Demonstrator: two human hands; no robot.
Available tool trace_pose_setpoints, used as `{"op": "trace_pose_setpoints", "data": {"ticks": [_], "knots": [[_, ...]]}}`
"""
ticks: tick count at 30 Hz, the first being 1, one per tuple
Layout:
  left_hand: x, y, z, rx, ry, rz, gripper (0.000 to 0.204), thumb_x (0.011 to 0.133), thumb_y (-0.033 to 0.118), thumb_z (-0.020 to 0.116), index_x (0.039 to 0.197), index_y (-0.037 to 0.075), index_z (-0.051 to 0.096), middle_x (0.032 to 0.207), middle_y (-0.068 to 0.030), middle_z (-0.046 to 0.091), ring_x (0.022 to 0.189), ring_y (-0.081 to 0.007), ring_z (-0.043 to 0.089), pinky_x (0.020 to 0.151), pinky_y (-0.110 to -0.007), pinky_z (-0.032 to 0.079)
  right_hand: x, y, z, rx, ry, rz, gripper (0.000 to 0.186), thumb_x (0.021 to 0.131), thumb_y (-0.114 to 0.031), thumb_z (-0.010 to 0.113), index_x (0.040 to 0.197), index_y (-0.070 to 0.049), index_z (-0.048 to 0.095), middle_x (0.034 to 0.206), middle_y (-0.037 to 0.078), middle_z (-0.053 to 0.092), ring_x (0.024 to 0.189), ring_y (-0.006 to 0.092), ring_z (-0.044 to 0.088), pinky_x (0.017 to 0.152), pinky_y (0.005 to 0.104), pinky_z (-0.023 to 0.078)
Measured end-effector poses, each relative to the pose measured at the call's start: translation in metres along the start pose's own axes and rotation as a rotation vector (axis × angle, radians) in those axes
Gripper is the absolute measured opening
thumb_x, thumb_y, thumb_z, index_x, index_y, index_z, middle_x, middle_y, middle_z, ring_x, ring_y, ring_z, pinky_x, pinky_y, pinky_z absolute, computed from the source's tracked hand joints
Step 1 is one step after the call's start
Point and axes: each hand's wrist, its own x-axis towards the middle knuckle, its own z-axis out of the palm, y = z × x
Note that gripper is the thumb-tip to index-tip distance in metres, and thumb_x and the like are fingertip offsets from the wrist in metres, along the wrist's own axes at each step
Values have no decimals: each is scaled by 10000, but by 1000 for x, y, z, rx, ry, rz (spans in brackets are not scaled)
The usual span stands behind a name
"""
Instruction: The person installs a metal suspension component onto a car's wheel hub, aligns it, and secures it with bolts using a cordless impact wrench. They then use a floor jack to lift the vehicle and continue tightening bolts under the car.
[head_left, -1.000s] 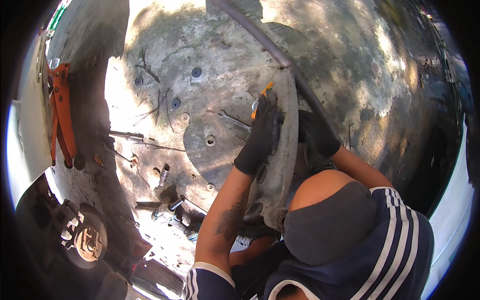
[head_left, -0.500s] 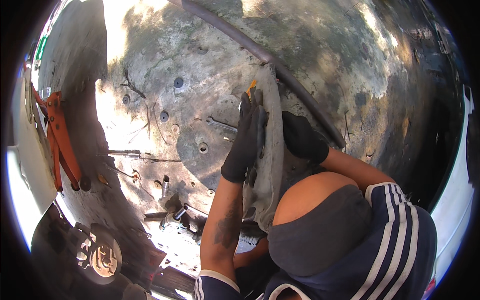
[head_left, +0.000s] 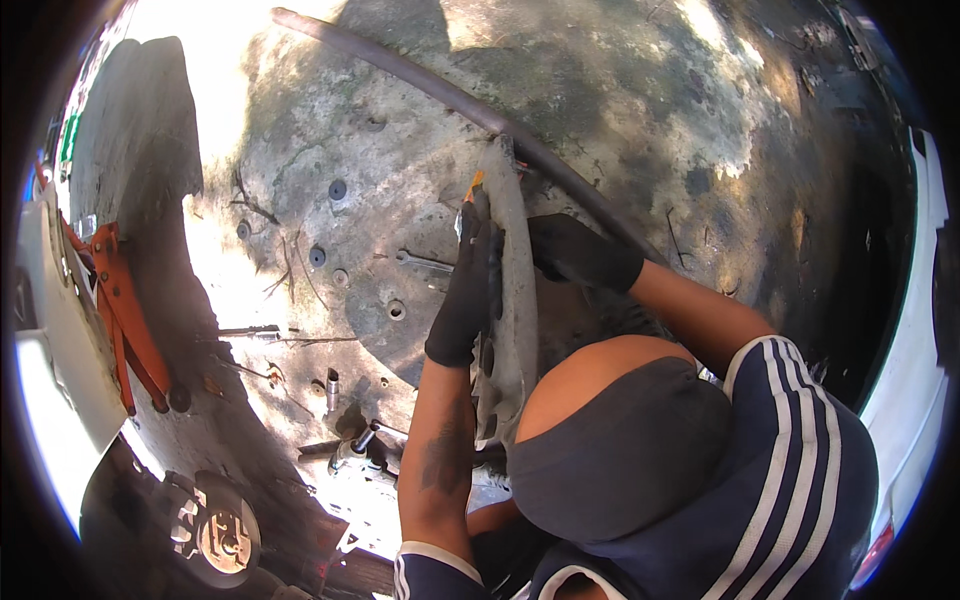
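A long, dirty grey metal part [head_left: 517, 290] with notched edges stands on edge in front of me, its far end by a dark pipe. My left hand [head_left: 470, 285], in a black glove, lies along the part's left side with its fingers together. A small orange-tipped object [head_left: 477, 180] sticks out at those fingertips; the rest of it is mostly hidden. My right hand [head_left: 580, 252], also gloved in black, is closed at the part's right side, its fingertips partly hidden. What lies between the part and my right fingers does not show.
The dark pipe [head_left: 440, 85] crosses the concrete floor beyond the part. To the left lie an open-end wrench [head_left: 425, 262], a metal socket [head_left: 332, 390], washers and twigs. An orange jack [head_left: 125, 310] stands farther left, near a wheel hub [head_left: 225, 540]. My bent knee [head_left: 590, 375] is close by.
The metal part and both hands have moved a little to the left. My right hand has turned slightly, its fingers lying closer to the part. The whole view has shifted slightly.
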Motion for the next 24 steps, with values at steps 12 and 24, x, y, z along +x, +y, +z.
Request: {"op": "trace_pose_setpoints", "data": {"ticks": [12,24], "knots": [[-5,23,-10,-126,27,-190,497,1071,240,264,1454,-65,352,1408,-274,461,1251,-374,527,1028,-411,433,-15,21,-6,-748,157,-419,243,962,-249,586,1113,-64,630,888,130,655,769,299,663,700,396,513],[-9,20,-19,-72,-74,-94,455,1045,172,325,1442,-50,345,1403,-268,447,1251,-377,489,1047,-399,394,13,42,-16,-597,30,-816,174,964,-195,557,995,-45,638,891,132,604,781,297,633,698,404,508]]}}
